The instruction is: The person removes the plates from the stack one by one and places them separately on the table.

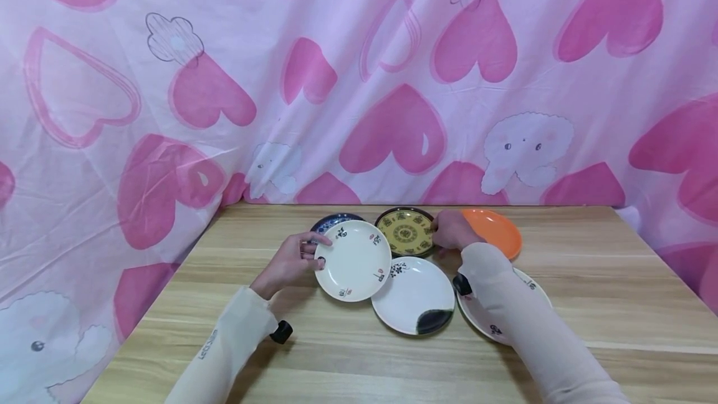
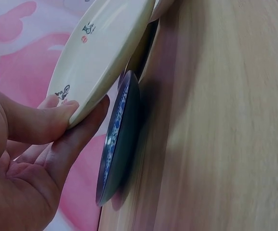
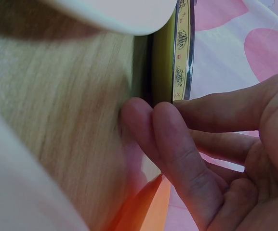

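My left hand [image 1: 291,260] pinches the left rim of a round cream plate [image 1: 353,260] printed with small dark and red motifs. In the left wrist view the thumb lies on that plate's face, fingers behind it, and it is raised off the table. The plate partly covers a blue patterned plate [image 1: 331,222], whose raised edge shows in the left wrist view. My right hand [image 1: 453,229] is at the right rim of an olive-yellow plate [image 1: 405,232] with a dark edge. The right wrist view shows thumb and fingertips pinching that rim [image 3: 165,67].
A white plate [image 1: 412,298] with a dark green patch lies at the front middle. An orange plate [image 1: 496,232] sits right of my right hand. Another cream plate [image 1: 477,317] is partly hidden under my right forearm. A heart-printed cloth [image 1: 392,129] hangs behind the wooden table [image 1: 336,360].
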`<state>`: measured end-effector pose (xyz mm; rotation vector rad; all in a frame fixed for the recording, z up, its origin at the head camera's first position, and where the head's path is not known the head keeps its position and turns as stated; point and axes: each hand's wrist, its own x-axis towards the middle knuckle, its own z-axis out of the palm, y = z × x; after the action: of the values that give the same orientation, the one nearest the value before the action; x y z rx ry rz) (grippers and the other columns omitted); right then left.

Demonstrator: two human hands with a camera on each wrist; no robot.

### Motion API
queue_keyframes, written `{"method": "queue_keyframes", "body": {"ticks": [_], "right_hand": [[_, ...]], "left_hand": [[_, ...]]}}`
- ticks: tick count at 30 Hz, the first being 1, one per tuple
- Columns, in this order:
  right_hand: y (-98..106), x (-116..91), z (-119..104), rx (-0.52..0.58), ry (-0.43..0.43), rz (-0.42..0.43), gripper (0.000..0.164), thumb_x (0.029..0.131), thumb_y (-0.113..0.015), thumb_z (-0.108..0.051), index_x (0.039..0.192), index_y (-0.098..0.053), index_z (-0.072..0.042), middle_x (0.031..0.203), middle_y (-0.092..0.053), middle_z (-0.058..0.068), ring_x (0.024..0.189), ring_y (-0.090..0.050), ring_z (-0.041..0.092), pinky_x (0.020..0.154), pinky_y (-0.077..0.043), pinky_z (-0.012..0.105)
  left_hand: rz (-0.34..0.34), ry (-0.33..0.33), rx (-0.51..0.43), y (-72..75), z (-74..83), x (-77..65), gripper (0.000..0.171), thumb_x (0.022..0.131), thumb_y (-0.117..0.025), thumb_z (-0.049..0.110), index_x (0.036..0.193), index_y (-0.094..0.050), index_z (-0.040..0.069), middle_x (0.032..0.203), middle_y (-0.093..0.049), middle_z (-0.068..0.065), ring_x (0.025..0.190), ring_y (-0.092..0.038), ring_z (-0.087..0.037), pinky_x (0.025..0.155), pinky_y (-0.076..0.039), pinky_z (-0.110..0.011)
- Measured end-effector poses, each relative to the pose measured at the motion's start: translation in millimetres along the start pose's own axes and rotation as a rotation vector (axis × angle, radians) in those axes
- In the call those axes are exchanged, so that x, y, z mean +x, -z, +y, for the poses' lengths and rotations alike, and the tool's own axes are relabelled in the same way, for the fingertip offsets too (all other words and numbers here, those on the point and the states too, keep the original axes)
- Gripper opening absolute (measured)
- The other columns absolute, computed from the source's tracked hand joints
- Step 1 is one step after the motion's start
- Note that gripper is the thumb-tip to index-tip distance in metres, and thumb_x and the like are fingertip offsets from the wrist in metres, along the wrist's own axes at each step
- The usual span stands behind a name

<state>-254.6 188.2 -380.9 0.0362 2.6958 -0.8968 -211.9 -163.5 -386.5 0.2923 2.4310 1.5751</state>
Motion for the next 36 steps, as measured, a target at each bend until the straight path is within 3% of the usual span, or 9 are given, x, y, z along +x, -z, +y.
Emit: {"method": "queue_keyframes", "body": {"ticks": [8,18,23,32,36], "right_hand": [[-1,1,0,-0.008,-0.009,-0.004,0.042,0.093,-0.057,0.0,0.134,-0.058,0.007,0.115,-0.067,0.023,0.071,-0.069,0.018,0.061,-0.06,0.026],[0,0,-1,-0.011,-0.017,-0.006,0.042,0.093,-0.057,0.001,0.134,-0.059,0.007,0.114,-0.067,0.022,0.072,-0.069,0.018,0.06,-0.059,0.025],[1,0,-1,-0.02,-0.007,-0.006,0.042,0.092,-0.056,0.002,0.134,-0.059,0.007,0.117,-0.067,0.023,0.067,-0.07,0.017,0.061,-0.058,0.025],[1,-1,-1,-0.03,0.007,0.001,0.041,0.092,-0.055,0.001,0.133,-0.06,0.006,0.12,-0.067,0.024,0.066,-0.071,0.017,0.063,-0.059,0.027],[1,0,1,-0.07,0.057,0.02,0.036,0.091,-0.055,0.001,0.124,-0.067,0.005,0.117,-0.069,0.023,0.061,-0.071,0.015,0.061,-0.059,0.027]], "left_hand": [[-0.071,-0.019,0.012,13.1,-5.8,-6.3,0.041,0.083,-0.07,-0.01,0.122,-0.063,-0.003,0.114,-0.071,-0.027,0.091,-0.07,-0.019,0.076,-0.061,-0.03],[-0.172,0.002,0.03,26.4,-11.3,-14.7,0.041,0.083,-0.071,-0.008,0.122,-0.062,-0.004,0.097,-0.074,-0.015,0.081,-0.064,-0.013,0.071,-0.058,-0.025],[-0.22,0.003,0.026,31.9,-15.1,-17.4,0.041,0.084,-0.069,-0.008,0.124,-0.061,-0.004,0.102,-0.074,-0.018,0.084,-0.066,-0.015,0.074,-0.059,-0.026],[-0.266,0.013,0.123,34.6,-16.9,-18.9,0.037,0.083,-0.069,-0.007,0.118,-0.067,0.006,0.097,-0.074,-0.01,0.083,-0.064,-0.017,0.072,-0.057,-0.025],[-0.316,-0.021,0.141,35.7,-17.1,-19.4,0.038,0.083,-0.067,-0.009,0.118,-0.066,0.003,0.094,-0.074,-0.012,0.079,-0.063,-0.015,0.07,-0.056,-0.025]]}}
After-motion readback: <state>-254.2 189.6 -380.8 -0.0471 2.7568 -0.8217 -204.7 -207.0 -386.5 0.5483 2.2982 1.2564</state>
